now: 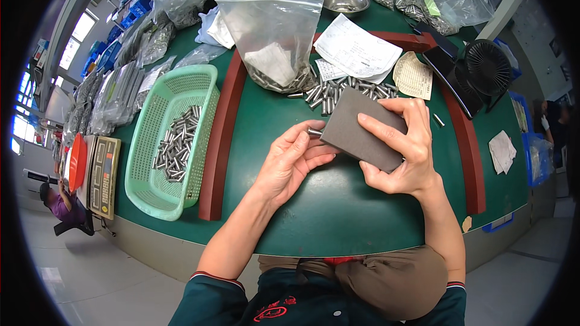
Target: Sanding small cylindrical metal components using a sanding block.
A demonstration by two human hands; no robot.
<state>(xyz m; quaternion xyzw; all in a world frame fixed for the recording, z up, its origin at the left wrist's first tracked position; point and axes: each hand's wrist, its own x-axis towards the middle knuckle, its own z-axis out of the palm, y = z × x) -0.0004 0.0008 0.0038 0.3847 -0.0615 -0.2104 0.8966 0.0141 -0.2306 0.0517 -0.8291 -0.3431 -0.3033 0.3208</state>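
Observation:
Between the thumb and fingers of my left hand (292, 156) is a small metal pin (315, 132). Its far end meets the left edge of a dark grey rectangular block (366, 128). My right hand (403, 145) grips that block, with fingers over its top face and the thumb at its near edge. Just beyond the block lies a loose pile of similar metal pins (329, 95), partly hidden by it. A green plastic basket (208, 93) to the left holds many more pins (177, 148).
A red-brown frame (222, 145) borders the green tabletop (320, 223). Behind the pile are a clear bag (272, 24), papers (356, 48) and a steel bowl (345, 1). A black fan (486, 67) stands right; a scale (104, 175) is at far left, with a seated person (71, 208) beyond.

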